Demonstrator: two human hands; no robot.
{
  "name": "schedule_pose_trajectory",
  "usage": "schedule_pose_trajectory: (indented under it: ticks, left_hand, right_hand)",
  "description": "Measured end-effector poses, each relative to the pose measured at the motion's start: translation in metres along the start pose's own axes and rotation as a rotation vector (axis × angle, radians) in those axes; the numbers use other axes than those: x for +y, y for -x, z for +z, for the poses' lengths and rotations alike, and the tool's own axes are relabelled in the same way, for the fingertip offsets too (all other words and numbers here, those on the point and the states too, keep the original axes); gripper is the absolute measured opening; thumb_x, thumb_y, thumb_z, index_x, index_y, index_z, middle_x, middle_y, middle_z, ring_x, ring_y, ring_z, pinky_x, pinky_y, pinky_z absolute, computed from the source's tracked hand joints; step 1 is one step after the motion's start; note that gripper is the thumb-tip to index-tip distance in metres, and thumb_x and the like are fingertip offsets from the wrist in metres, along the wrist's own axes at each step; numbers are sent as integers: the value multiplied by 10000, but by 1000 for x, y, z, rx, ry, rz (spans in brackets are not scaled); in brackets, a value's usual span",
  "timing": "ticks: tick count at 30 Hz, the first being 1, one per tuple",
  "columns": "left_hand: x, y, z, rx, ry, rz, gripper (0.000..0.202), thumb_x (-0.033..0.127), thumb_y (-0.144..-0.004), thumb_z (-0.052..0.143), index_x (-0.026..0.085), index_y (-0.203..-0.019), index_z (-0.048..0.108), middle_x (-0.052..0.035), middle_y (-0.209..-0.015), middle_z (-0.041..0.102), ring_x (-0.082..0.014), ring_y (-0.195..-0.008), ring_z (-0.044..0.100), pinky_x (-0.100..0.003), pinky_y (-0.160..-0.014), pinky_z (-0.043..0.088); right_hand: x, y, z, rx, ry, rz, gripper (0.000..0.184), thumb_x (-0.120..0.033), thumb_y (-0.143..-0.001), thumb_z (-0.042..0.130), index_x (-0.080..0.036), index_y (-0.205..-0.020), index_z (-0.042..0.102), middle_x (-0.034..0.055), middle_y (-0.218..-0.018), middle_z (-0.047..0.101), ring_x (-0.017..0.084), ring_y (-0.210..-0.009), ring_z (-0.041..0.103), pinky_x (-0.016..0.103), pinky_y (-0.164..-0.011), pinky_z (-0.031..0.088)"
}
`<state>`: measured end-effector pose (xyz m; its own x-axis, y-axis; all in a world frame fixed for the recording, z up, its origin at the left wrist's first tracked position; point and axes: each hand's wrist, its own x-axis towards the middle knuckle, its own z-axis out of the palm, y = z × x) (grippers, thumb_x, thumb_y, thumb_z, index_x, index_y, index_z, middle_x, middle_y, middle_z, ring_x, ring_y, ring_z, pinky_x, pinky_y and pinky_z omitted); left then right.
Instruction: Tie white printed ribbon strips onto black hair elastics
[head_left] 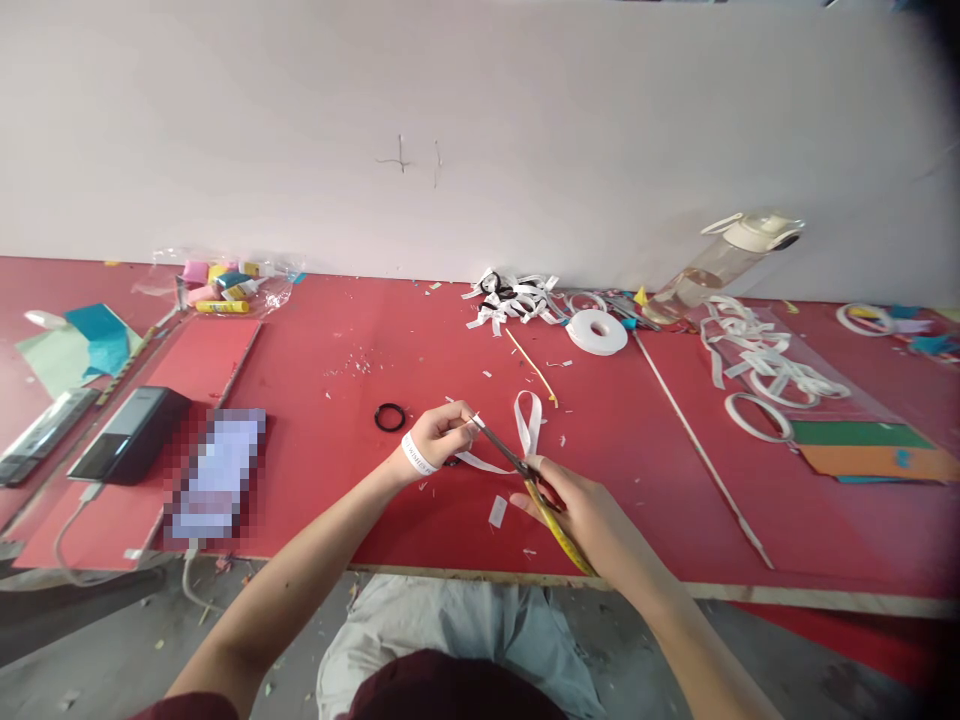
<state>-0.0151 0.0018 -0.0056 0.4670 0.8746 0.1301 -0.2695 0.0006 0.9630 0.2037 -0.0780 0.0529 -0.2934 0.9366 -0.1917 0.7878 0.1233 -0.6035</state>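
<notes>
My left hand [441, 432], with a printed white band around its wrist, is closed in a pinch on a white ribbon [529, 425]. The ribbon runs from beneath that hand toward the right and bends up into a loop on the red table. My right hand [581, 510] grips yellow-handled scissors [555, 525], their blades pointing up-left to the ribbon bit at my left fingertips. Whether the blades touch the ribbon is too small to tell. Just left of my left hand lies a black ring [390, 417]. A small white scrap [498, 511] rests below the scissor blades.
At the back are a heap of ribbon pieces with black rings [514, 298], a white ribbon roll [598, 332] and a leaning bottle [724, 262]. More ribbon [780, 360] and coloured sheets [870, 450] lie right. A phone [217, 475] and power bank [127, 435] lie left.
</notes>
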Motion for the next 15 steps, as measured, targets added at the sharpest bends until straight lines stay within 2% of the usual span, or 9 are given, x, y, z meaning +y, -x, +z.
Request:
schedule_pose_trajectory:
  ticks: [15]
  left_hand:
    - [2, 2, -1, 15, -56, -38, 416, 555, -836, 626, 167, -762, 495, 57, -586, 430, -65, -495, 335, -220, -501, 306]
  right_hand:
    - [0, 0, -2, 92, -26, -59, 349, -526, -906, 573, -207, -1020, 659, 13, -719, 652, 122, -591, 598, 179, -569, 479]
